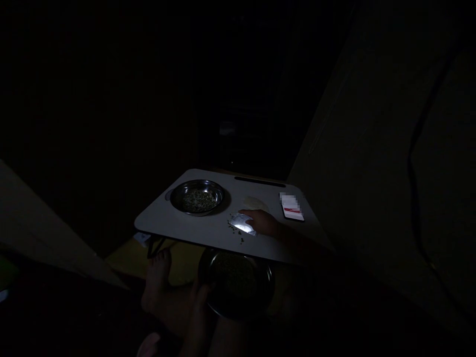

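Note:
The scene is very dark. My right hand (262,222) lies low over the white table, its fingers closed on a shiny, silvery flat piece (242,224) whose exact kind I cannot make out. Small green bits (237,231) are scattered on the tabletop beside that piece. Below the table's front edge, my left hand (202,293) grips the left rim of a metal bowl (238,313). Chopped-looking green matter (234,275) sits inside this bowl, dimly lit. A pale flat patch (255,203) lies just beyond my right hand.
On the small white table (169,228), a second metal bowl (174,207) holds a green and white mixture (199,200). A lit phone (292,207) rests at the right. My bare foot (156,270) is under the left front edge. A wall (372,173) rises at right.

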Action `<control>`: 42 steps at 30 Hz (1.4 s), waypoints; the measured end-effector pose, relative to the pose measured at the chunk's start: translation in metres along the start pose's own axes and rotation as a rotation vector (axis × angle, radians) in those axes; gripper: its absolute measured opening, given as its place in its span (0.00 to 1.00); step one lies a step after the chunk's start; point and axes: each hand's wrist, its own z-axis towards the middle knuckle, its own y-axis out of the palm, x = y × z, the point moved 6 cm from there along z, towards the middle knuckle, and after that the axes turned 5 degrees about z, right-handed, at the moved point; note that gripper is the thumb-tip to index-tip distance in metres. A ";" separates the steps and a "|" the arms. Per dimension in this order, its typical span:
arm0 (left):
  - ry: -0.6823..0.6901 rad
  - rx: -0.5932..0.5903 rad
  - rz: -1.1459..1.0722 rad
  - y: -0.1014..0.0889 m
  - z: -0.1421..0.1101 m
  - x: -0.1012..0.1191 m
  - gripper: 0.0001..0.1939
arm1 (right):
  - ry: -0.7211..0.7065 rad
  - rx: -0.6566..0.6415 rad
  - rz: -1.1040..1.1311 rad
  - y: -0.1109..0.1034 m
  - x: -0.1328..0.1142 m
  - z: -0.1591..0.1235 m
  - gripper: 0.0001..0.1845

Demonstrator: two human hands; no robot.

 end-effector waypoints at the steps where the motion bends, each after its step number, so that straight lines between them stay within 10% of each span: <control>1: 0.004 0.009 0.068 -0.001 -0.001 0.003 0.27 | 0.001 0.000 0.001 0.000 -0.001 0.000 0.25; 7: -0.050 0.045 0.241 -0.003 -0.005 0.007 0.24 | -0.007 0.003 0.022 -0.002 -0.004 -0.002 0.25; 16: -0.317 -0.082 0.302 -0.008 0.049 -0.047 0.10 | -0.042 -0.026 0.023 -0.004 -0.002 -0.003 0.25; 26: -0.043 0.015 0.258 -0.003 -0.007 0.021 0.29 | 0.022 0.020 0.013 -0.006 0.001 0.002 0.25; 42: -0.059 0.078 0.142 -0.002 -0.002 0.022 0.29 | -0.072 -0.001 0.103 -0.002 0.000 0.002 0.25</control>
